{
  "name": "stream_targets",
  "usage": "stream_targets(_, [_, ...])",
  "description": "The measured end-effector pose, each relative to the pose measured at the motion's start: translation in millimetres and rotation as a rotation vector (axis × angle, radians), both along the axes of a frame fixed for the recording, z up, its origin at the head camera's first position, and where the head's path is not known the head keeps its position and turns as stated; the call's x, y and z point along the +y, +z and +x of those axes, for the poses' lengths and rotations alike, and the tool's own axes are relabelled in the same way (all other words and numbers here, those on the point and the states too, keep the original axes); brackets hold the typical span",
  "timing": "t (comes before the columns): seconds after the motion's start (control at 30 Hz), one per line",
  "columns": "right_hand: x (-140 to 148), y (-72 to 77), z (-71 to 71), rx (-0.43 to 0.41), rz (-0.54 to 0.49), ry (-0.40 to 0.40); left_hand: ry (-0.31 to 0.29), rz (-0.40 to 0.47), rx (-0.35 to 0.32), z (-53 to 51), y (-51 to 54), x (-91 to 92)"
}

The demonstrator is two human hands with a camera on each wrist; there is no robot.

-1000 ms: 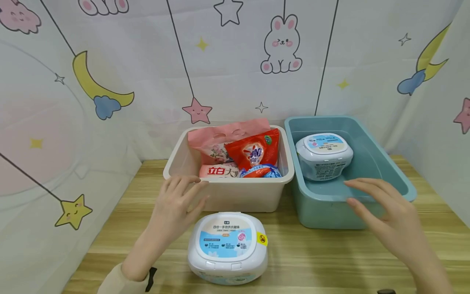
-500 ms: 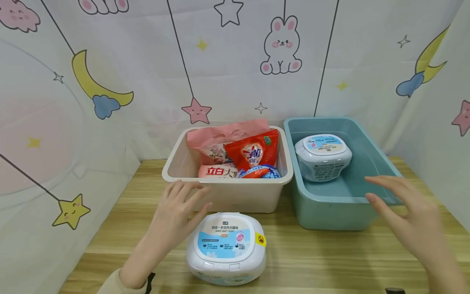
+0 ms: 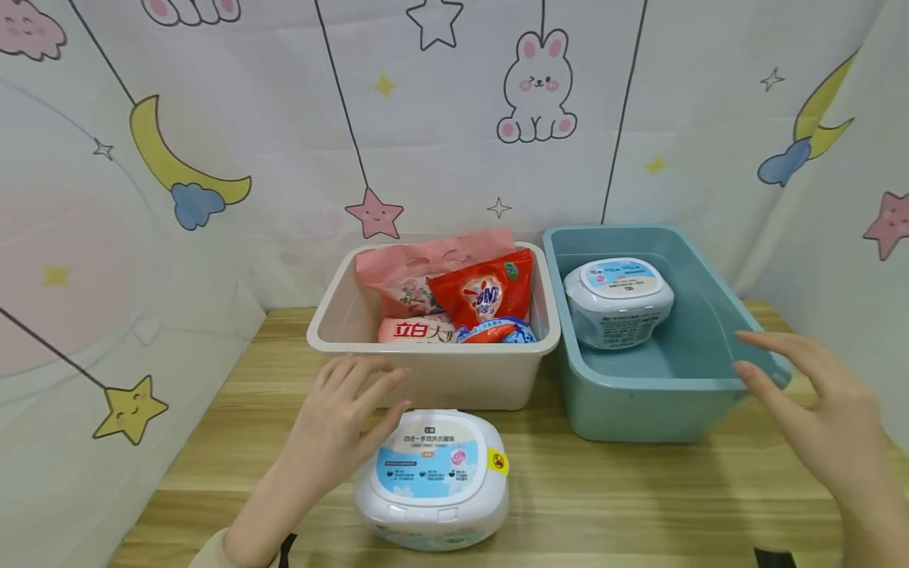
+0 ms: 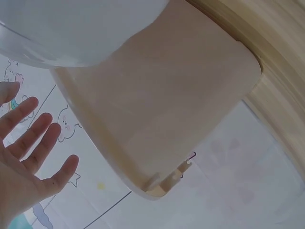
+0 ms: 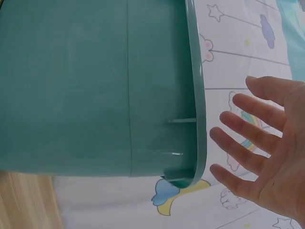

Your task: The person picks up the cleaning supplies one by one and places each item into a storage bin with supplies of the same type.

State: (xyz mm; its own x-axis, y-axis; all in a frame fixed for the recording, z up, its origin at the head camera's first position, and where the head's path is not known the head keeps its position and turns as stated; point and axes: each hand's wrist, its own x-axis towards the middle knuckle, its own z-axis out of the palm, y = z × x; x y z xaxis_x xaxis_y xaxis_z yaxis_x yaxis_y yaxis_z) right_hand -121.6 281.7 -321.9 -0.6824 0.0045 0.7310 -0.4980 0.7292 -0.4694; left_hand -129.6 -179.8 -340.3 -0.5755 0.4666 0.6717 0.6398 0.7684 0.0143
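A white lidded tub with a blue label stands on the table in front of the white bin. My left hand hovers at the tub's upper left, fingers relaxed and holding nothing; the left wrist view shows the same hand with its fingers spread. To the right, my right hand is held in the air by the near right corner of the teal bin, fingers relaxed and nothing in them. Inside that bin sits a second white tub, against its left wall.
The white bin holds a pink bag, a red detergent bag, a pink-and-white pack and a blue pack. Both bins stand side by side on the wooden table, before a printed curtain.
My right hand has moved rightward, from over the teal bin's front rim to its near right corner. My left hand and both tubs have stayed nearly in place.
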Motion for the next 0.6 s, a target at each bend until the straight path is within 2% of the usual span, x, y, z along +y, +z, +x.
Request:
stream_targets(0.37, [17.9,-2.5,0.0,-0.178,-0.134,-0.117,-0.037,-0.002,-0.004,4.5,-1.1,6.8])
stream_targets(0.57, [32.4,-6.0,-1.1,-0.336,-0.213,-0.235,-0.037,-0.019,0.001,5.6,0.3,8.8])
stream_targets(0.6, [35.2,-6.5,-0.7,-0.360,-0.248,-0.234,-0.037,-0.021,0.001,5.5,0.4,9.1])
